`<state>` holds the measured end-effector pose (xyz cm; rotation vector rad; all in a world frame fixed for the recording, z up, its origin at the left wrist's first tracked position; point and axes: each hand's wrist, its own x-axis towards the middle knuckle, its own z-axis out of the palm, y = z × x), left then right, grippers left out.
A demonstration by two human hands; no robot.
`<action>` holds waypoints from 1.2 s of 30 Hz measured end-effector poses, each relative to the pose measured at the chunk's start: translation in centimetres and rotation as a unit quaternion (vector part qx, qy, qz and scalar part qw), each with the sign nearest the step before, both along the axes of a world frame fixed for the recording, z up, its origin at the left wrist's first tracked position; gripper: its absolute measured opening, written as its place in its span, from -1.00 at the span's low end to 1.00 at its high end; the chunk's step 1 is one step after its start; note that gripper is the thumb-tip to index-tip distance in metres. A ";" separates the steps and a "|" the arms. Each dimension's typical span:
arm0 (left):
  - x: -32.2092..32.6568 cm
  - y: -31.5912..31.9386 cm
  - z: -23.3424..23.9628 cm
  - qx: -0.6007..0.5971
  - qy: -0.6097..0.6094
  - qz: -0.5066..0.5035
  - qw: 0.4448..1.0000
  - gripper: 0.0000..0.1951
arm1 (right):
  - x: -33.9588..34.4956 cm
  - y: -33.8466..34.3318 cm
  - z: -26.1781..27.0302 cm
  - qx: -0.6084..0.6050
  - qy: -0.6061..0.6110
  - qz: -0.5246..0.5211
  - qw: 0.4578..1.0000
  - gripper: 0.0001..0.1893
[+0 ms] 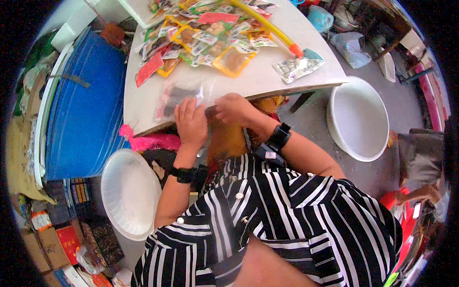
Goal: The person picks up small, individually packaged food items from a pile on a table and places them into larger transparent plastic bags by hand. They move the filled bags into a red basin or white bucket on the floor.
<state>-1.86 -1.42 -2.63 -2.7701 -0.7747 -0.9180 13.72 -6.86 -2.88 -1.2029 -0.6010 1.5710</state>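
My left hand [190,120] lies with its fingers on a clear plastic bag [172,102] at the near edge of the white table [132,111]; the bag has dark contents. Close by on the right, my right hand [233,109] is blurred, its fingers curled at the bag's side; whether it pinches the plastic cannot be told. Beyond both hands is a pile of small sealed food packets [235,59] with yellow, green and red edges. A silver foil packet [297,68] lies at the right, touching the orange end of a yellow tube [265,23].
A white tub [358,118] stands right of the table, a translucent tub [131,193] at the left. A large blue container [86,104] flanks the table. Pink plastic [154,141] hangs below its edge. Another person's arm [419,193] shows at far right.
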 end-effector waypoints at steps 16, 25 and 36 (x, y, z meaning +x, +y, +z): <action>3.2 -6.2 0.9 -0.023 -0.004 -0.162 0.986 -0.62 | 2.3 -3.2 1.4 0.176 -0.272 -0.021 0.946 -0.83; 1.1 0.4 -1.0 -0.036 -0.024 -0.056 0.997 -0.52 | 17.2 -14.4 1.8 0.169 -0.481 -0.227 0.830 -0.72; 1.6 8.0 -3.1 -0.154 -0.025 0.100 0.983 -0.62 | 31.0 -31.9 -10.6 -0.099 -0.567 -0.469 0.670 -0.76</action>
